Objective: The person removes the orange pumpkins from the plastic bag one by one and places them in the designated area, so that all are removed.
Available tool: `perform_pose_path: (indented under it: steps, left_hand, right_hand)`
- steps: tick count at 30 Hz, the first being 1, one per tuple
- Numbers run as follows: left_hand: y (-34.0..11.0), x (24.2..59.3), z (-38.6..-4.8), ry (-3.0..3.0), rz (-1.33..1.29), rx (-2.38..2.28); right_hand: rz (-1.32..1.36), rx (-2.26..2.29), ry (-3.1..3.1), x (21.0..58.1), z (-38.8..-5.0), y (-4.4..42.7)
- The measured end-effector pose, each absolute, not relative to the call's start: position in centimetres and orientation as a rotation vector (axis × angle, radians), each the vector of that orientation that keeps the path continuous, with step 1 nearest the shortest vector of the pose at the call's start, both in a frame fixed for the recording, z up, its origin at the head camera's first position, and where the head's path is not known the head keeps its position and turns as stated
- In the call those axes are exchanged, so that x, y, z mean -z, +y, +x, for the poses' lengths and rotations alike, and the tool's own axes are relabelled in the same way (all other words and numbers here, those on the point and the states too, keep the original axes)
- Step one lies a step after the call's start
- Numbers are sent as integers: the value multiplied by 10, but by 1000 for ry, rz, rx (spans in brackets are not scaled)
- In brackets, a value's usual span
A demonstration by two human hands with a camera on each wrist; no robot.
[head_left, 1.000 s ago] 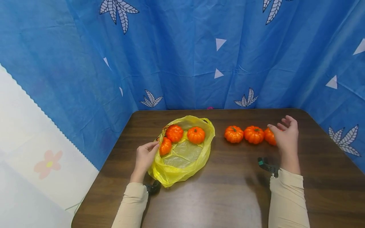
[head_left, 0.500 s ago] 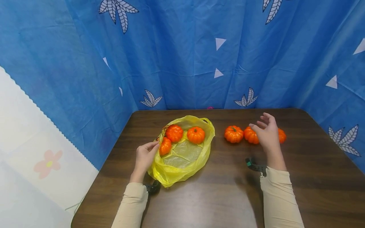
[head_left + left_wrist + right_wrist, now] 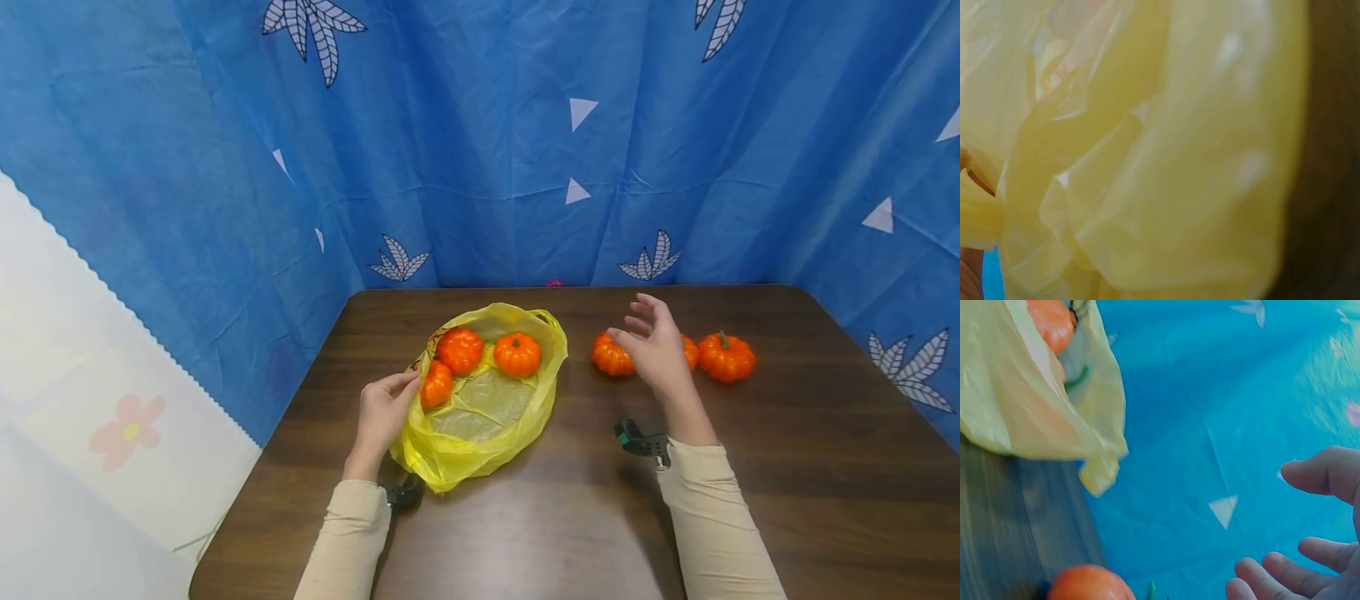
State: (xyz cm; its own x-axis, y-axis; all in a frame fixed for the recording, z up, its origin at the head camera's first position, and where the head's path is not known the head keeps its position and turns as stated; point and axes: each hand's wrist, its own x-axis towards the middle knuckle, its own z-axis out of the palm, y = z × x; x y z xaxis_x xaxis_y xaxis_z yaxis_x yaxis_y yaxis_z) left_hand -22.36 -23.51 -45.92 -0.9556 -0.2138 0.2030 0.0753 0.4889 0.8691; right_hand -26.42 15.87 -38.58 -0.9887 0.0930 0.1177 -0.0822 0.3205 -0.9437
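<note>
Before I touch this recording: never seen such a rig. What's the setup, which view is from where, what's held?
No machine here: just a person's bare left hand and right hand. The head view looks forward and down from a head-worn camera; each wrist view comes from a camera on that wrist.

On the brown table sit an open yellow bag with three orange pumpkins visible inside, and a row of three more pumpkins to the right.

The left hand pinches the bag's rim; its wrist view is mostly blurred yellow plastic. The right hand holds nothing, partly covering the row in the head view.
</note>
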Motion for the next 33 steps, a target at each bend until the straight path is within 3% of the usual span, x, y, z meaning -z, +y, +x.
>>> perform_pose_path:
  steps: [33]
  left_hand:
    - [-236, 459, -223, -2446, 124, 1465]
  right_hand:
    - [474, -1620, -2709, 401, -283, 93]
